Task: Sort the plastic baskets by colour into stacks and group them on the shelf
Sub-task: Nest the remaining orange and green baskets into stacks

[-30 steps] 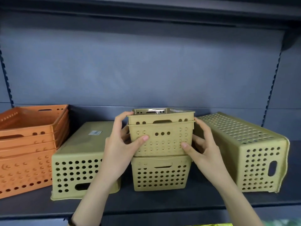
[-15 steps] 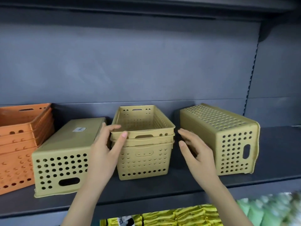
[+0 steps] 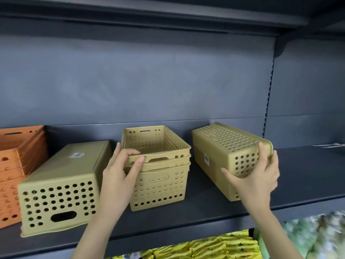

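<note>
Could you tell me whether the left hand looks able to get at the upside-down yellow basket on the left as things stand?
Probably yes. The left hand rests on the rim of the yellow stack, right beside the overturned basket, whose top and front are uncovered, with nothing between them.

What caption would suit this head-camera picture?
Left hand steadies the yellow stack while right hand grips the tipped yellow basket.

Under the front edge of the shelf I see yellow packets (image 3: 205,247) stacked along the bottom, blurred green-and-white packs (image 3: 317,236) towards the right corner, a dark grey back panel (image 3: 149,81) behind, and a notched upright strip (image 3: 268,94) at right.
</note>
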Available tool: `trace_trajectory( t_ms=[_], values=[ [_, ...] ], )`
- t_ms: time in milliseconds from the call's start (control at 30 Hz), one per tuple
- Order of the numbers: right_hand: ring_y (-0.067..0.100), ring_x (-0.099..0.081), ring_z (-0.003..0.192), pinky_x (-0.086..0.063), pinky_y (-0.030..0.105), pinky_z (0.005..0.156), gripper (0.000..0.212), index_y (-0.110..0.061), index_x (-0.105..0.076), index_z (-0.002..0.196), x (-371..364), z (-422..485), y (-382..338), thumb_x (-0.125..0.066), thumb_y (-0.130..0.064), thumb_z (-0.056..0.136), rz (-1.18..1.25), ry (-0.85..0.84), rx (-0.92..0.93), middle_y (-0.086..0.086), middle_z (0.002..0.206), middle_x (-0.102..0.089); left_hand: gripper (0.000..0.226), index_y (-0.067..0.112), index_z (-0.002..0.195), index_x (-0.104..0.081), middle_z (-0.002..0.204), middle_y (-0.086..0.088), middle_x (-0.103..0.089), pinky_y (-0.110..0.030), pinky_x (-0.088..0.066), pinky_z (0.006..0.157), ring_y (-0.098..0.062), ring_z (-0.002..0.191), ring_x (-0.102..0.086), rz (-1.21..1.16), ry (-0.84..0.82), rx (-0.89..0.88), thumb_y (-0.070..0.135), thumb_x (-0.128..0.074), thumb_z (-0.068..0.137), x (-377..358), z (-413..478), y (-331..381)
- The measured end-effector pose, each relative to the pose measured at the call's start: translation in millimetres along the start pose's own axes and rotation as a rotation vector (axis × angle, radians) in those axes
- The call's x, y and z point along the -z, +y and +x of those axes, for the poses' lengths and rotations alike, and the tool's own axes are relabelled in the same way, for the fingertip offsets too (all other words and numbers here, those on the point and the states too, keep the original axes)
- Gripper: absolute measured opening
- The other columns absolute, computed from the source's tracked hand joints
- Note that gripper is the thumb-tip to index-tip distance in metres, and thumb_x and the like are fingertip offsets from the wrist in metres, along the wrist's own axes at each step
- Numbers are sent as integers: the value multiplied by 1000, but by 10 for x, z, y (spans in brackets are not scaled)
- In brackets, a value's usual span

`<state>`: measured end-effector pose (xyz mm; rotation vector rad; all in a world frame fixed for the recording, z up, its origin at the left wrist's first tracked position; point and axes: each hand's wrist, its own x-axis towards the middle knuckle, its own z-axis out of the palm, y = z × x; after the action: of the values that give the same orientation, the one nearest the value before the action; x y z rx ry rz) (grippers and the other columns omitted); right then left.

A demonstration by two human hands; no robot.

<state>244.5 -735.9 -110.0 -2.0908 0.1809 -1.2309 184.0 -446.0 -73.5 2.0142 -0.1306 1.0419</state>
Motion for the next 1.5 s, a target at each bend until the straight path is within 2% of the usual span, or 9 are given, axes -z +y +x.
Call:
trace_trajectory(
  t_ms=[167,500,600,700,900,1100,1233,1300,1500],
  values=[
    [44,-31,130,-28,58,104,109,-26,-41,141,-43,-66,-168,-92,-44,47,8,51,216,23,148,-27,12,36,96,-61,131,-2,-62,7,-24,86,-9,145,-29,10,2,-31,26,-64,90,10,6,-37],
    [40,-20,139,-13,65,111,89,-29,-36,139,117,199,-989,-77,-56,65,141,162,696,18,149,-16,52,41,134,-45,146,10,-47,-33,-38,108,-4,136,-40,-50,-68,24,42,-62,85,135,4,-59],
    [42,-21,139,-10,65,113,82,-31,-35,139,113,209,-1241,-73,-56,72,111,108,909,17,150,-17,82,37,146,-30,140,27,-40,-27,-32,111,24,124,-34,-197,-65,74,58,-60,72,161,10,4],
    [42,-21,141,-9,67,113,94,-33,-33,143,131,216,-1444,-80,-54,64,-15,49,1101,18,152,-17,92,41,150,-15,156,11,-29,-27,-25,115,8,140,-25,-263,-32,87,72,-57,74,191,67,71],
    [40,-17,146,-9,64,115,114,-29,-31,150,111,188,-1695,-85,-55,53,-175,-111,1290,18,159,-20,89,44,150,-9,137,50,-27,-15,-24,114,19,137,-23,-370,-109,-72,70,-53,77,263,278,275],
    [32,1,150,3,53,120,119,-22,-10,153,6,127,-1614,-79,-58,63,30,-158,1145,9,160,-3,83,38,148,-30,149,7,-48,-44,-36,113,-5,137,-43,-500,-155,-66,41,-71,77,251,330,219],
    [10,9,150,-15,21,118,105,-43,2,149,-70,-83,-1433,-71,-55,75,628,-342,462,-10,162,12,81,32,151,-26,148,8,-49,-43,-39,111,-7,135,-47,-483,-154,-65,42,-65,82,280,340,164],
    [-5,-12,146,-29,3,104,96,-47,1,145,-129,-174,-1377,-67,-46,78,881,-505,179,-24,158,-8,73,31,152,-26,148,7,-48,-43,-40,111,-7,135,-46,-485,-147,-68,37,-61,88,308,345,135],
    [-5,-54,119,-50,28,97,72,-42,-28,145,-335,-170,-1332,-68,-21,89,947,-635,116,-23,131,-57,58,29,152,-27,145,4,-52,-44,-39,111,-10,134,-48,-473,-158,-24,17,-49,100,328,439,58]
  ],
)
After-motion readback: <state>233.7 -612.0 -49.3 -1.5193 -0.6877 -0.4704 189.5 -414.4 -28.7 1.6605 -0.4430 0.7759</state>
